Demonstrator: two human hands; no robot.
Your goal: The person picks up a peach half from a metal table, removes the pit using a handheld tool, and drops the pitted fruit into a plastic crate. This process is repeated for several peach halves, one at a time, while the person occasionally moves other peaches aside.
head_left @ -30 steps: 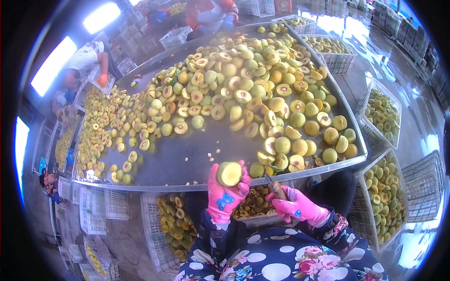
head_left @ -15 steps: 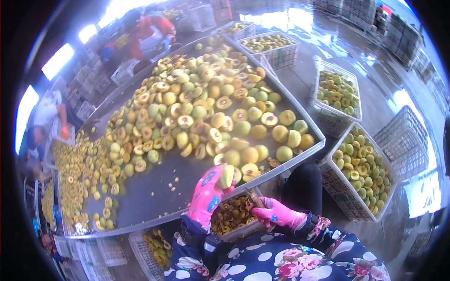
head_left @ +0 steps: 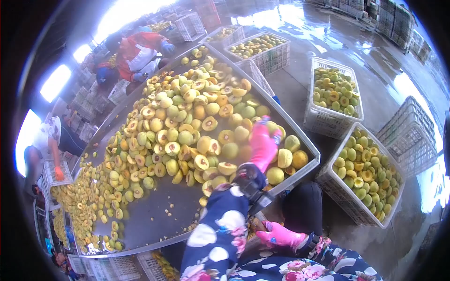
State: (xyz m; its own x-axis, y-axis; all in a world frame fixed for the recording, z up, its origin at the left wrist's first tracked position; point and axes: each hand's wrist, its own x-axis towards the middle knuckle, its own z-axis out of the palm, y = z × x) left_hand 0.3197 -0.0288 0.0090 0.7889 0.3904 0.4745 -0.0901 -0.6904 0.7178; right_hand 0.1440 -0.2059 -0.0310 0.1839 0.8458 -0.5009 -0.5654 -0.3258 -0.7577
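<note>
Metal table (head_left: 150, 201) with a raised rim. Its top is largely covered by a heap of yellow-green fruit (head_left: 185, 137). Many pieces are halved, with their centres exposed, and they are spread from the table's far end to its left end; bare surface is seen toward the near edge.

Beyond the far edge, a co-worker in red and white (head_left: 140, 58) is seen, blue gloves worn. At the table's left end, a white crate (head_left: 48, 176) is touched by the orange-gloved hand (head_left: 58, 173) of another co-worker (head_left: 50, 133).

To the right of the table, three fruit-filled crates are noted: one near the near-right corner (head_left: 337, 199), one farther along (head_left: 323, 117), one close to the far part of the right edge (head_left: 275, 61).

The left hand (head_left: 264, 145), pink-gloved, is extended over the table's right-hand part, among the fruit. Whether its fingers are spread or closed on a piece cannot be told. The right hand (head_left: 280, 235), likewise gloved, is held just outside the near edge, fingers curled round a brown handle (head_left: 257, 223), partly hidden.

Small pale bits (head_left: 168, 210) are scattered near the table's near edge.
</note>
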